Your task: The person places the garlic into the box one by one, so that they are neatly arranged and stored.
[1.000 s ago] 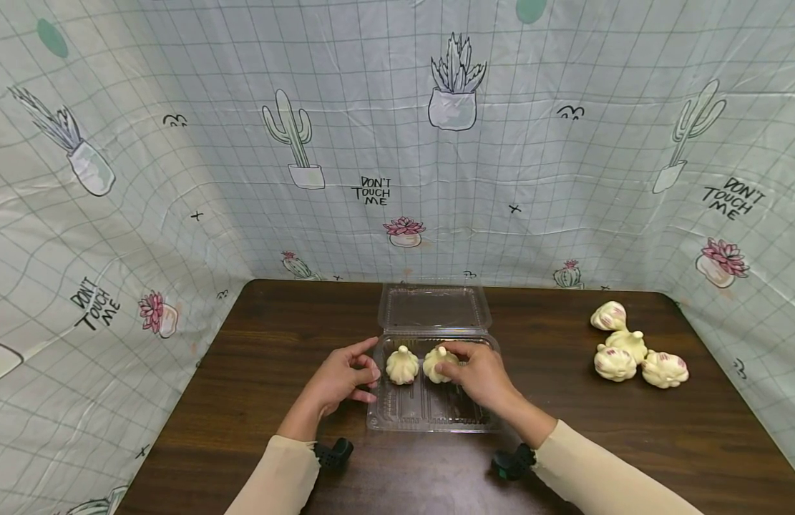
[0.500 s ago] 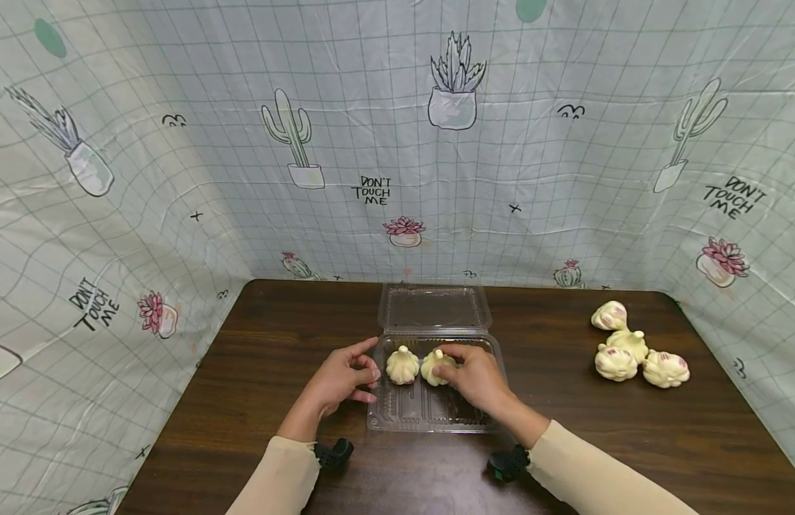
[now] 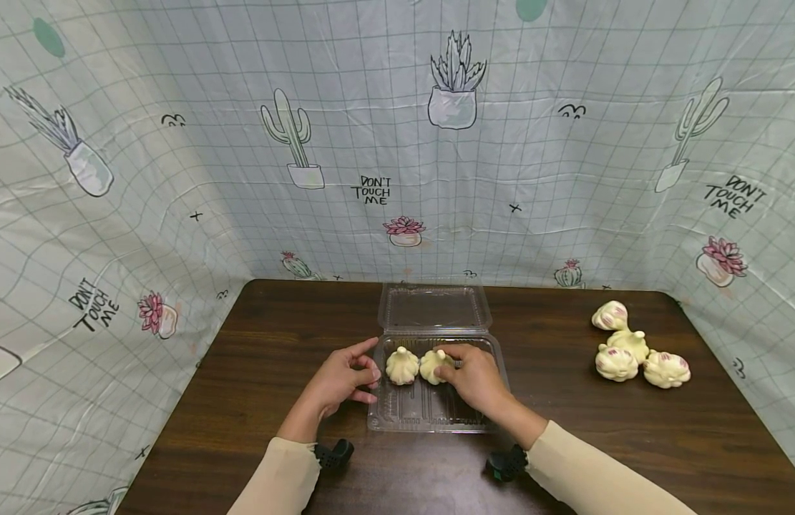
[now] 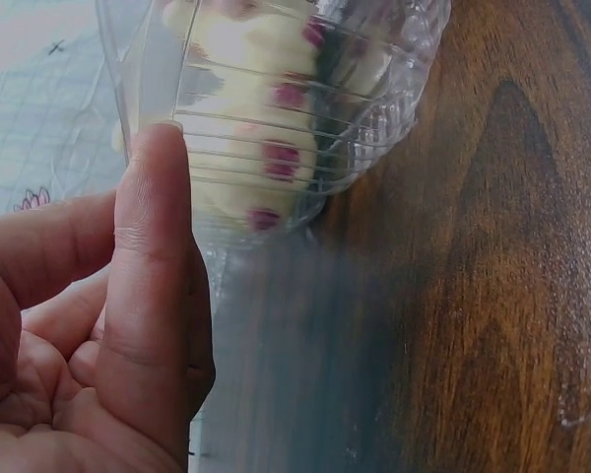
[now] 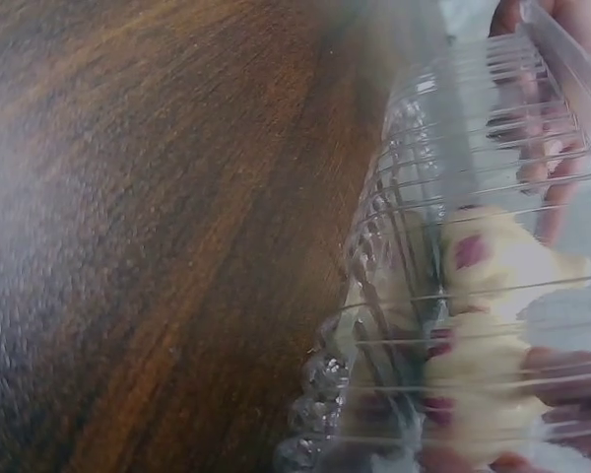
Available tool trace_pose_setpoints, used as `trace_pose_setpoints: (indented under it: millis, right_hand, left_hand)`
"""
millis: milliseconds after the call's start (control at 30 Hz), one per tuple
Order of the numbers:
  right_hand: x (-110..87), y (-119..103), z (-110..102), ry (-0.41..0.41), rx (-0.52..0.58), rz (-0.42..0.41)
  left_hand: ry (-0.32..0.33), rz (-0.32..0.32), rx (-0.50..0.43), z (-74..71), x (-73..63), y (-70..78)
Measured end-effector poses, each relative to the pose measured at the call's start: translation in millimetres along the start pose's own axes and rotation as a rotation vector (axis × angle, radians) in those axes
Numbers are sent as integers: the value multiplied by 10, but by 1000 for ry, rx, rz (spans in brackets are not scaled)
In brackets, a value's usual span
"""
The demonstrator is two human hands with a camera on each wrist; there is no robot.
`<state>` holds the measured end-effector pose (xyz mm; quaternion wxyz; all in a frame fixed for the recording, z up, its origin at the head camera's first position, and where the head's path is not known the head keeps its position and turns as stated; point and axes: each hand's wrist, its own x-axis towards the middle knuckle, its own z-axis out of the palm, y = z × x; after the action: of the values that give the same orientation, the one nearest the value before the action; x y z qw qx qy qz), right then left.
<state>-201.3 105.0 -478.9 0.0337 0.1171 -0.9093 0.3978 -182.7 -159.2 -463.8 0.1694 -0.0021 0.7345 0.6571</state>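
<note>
A clear plastic clamshell box (image 3: 403, 415) stands on the table with its lid (image 3: 436, 309) folded back. Two garlic bulbs sit side by side in its back half. My right hand (image 3: 477, 375) holds the right garlic bulb (image 3: 433, 368) between thumb and fingers, partly covering it. The left garlic bulb (image 3: 402, 367) stands stem up, close against it. My left hand (image 3: 339, 375) is at the box's left edge with fingers spread and fairly straight. In the left wrist view, a fingertip (image 4: 163, 138) touches the clear wall, and purple-marked garlic shows through it.
On the right of the brown wooden table (image 3: 545, 429) lies a group of several garlic bulbs (image 3: 616, 363), some with purple patches. A patterned cloth (image 3: 345, 236) hangs around the back and sides of the table.
My right hand has shifted slightly left with its garlic bulb, closing the gap to the other bulb. The left hand has stayed at the box's edge.
</note>
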Motion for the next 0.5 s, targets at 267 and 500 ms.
trace_pose_setpoints:
  millis: [267, 500]
  right_hand:
    - [-7, -35, -38, -1, -27, 1]
    - [-22, -61, -122, 29, -53, -13]
  left_hand:
    - [0, 1, -3, -2, 5, -6]
    - [-1, 5, -4, -3, -6, 2]
